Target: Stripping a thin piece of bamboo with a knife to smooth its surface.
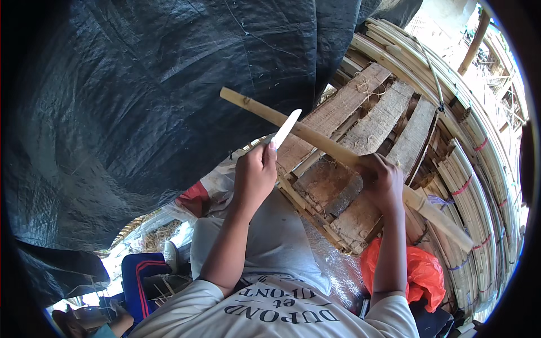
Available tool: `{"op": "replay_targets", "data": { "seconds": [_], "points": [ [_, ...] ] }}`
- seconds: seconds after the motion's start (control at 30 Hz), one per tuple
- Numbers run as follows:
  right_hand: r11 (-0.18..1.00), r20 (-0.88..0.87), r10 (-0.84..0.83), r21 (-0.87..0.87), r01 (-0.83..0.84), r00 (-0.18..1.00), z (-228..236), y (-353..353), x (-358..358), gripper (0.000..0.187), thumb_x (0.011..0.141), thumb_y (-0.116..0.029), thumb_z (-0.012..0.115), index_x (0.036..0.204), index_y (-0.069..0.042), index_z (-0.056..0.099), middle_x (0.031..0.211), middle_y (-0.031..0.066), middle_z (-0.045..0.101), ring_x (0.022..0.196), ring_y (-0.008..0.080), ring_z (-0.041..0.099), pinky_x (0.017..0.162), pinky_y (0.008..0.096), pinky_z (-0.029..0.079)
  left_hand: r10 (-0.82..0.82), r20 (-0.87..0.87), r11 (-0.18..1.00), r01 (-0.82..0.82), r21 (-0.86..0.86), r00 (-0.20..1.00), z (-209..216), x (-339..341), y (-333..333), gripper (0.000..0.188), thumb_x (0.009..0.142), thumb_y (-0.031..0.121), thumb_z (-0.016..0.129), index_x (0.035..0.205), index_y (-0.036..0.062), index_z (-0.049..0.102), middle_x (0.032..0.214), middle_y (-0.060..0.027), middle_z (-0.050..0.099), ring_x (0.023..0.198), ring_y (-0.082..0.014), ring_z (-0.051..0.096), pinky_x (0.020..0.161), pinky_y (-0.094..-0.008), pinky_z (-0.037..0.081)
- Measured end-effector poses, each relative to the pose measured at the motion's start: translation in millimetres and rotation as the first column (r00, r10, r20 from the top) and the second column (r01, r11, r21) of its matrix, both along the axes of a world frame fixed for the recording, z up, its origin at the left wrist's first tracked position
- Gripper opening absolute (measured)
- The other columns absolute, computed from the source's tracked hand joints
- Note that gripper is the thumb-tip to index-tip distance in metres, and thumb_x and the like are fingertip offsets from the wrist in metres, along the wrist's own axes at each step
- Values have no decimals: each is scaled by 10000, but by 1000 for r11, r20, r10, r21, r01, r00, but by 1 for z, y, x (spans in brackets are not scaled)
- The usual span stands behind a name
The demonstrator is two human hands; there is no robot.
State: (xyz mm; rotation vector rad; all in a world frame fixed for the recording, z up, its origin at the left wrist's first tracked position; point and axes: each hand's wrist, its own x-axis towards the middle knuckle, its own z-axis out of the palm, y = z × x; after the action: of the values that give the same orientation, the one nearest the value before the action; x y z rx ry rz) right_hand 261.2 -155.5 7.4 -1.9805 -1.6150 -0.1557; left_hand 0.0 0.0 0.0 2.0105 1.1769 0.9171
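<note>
My left hand [256,173] is closed round the handle of a knife [287,129], and its bright blade points up and to the right. The handle is hidden in the fist. Gripped in my right hand [384,181] is a long bamboo stick [327,145], which slants from the upper left down to the lower right. The blade overlaps the stick's upper part; whether they touch I cannot tell. Below the stick stands a low bench of rough wooden slats [376,115], with shavings and dust on it.
A black tarp [169,101] hangs across the left and far side. Bundles of bamboo strips [465,174], tied with cords, are stacked on the right. An orange-red plastic bag [414,273] lies beside my right forearm. Another person's dark blue trouser leg [134,281] shows at lower left.
</note>
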Motion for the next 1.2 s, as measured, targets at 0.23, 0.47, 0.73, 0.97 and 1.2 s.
{"op": "replay_targets", "data": {
  "seconds": [0.23, 0.47, 0.73, 0.97, 1.2],
  "points": [
    [965, -16, -29, 259, 32, 999, -7, -1, -12, 150, 812, -100, 835, 939, -97, 755, 814, 68, 736, 683, 280, 716, 625, 392, 540, 123, -77, 992, -125, -19, 989, 0, 12, 28, 474, 1101, 345, 519, 892, -40, 701, 766, -280, 670, 762, -488, 677, 643, -500, 513],
    [961, -7, -23, 276, 24, 1000, -10, -3, -8, 160, 762, -84, 850, 897, -96, 763, 814, 74, 730, 676, 289, 692, 656, 402, 524, 139, -209, 987, -153, -52, 968, -10, 12, 36, 493, 1091, 366, 523, 914, -43, 734, 809, -289, 698, 815, -491, 698, 697, -524, 542],
    [982, 81, 30, 183, -45, 996, -4, -4, -12, 123, 826, -130, 803, 921, -101, 731, 851, 76, 709, 791, 305, 688, 700, 425, 528, 26, -251, 990, -59, -127, 968, 7, 10, 22, 478, 1086, 395, 538, 916, -6, 735, 776, -251, 696, 752, -463, 698, 657, -500, 531],
    [991, 136, 25, 126, -43, 990, -8, -3, -8, 117, 860, -162, 771, 909, -92, 691, 876, 63, 685, 844, 306, 675, 742, 445, 535, -214, -89, 950, 229, 213, 973, -5, 35, -25, 284, 1047, 227, 633, 877, 0, 656, 758, -220, 670, 743, -444, 683, 636, -503, 505],
    [996, 63, 8, 88, -13, 998, -4, -2, -12, 143, 868, -163, 767, 899, -83, 653, 847, 80, 667, 844, 315, 684, 747, 445, 527, -321, -58, 879, 320, 353, 945, -15, 27, -33, 242, 1058, 200, 611, 931, 2, 553, 798, -250, 629, 754, -483, 644, 643, -540, 488]
  ]
}}
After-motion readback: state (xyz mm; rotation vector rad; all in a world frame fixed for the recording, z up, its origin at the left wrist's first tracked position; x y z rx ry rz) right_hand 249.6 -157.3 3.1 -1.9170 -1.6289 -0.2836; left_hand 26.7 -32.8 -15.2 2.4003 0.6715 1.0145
